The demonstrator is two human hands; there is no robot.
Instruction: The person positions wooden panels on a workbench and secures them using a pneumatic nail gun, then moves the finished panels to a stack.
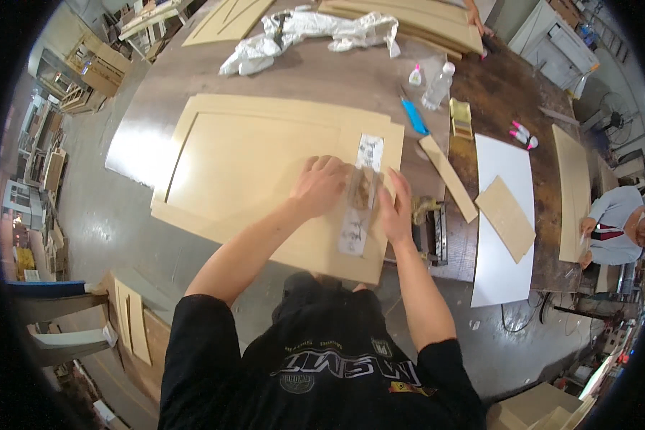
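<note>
A pale wooden panel point(265, 158) with a grooved, recessed middle lies across the table's near edge. Along its right side rests a long see-through strip point(355, 215) with white, marked patches at both ends. My left hand point(321, 188) is on the panel just left of the strip, fingers bent and closed; whatever they may hold is hidden. At the strip's right edge is my right hand point(396, 208), with thumb and fingers apart and stretched forward. No grip on the strip shows there.
Right of the panel lie a blue-handled tool point(413, 117), a clear bottle point(438, 86), a narrow wooden strip point(448, 178) and a white sheet point(505, 251) with a board point(507, 218). Crumpled white plastic point(312, 34) lies beyond. A co-worker point(618, 223) is at far right; another person's hand point(478, 21) shows at top.
</note>
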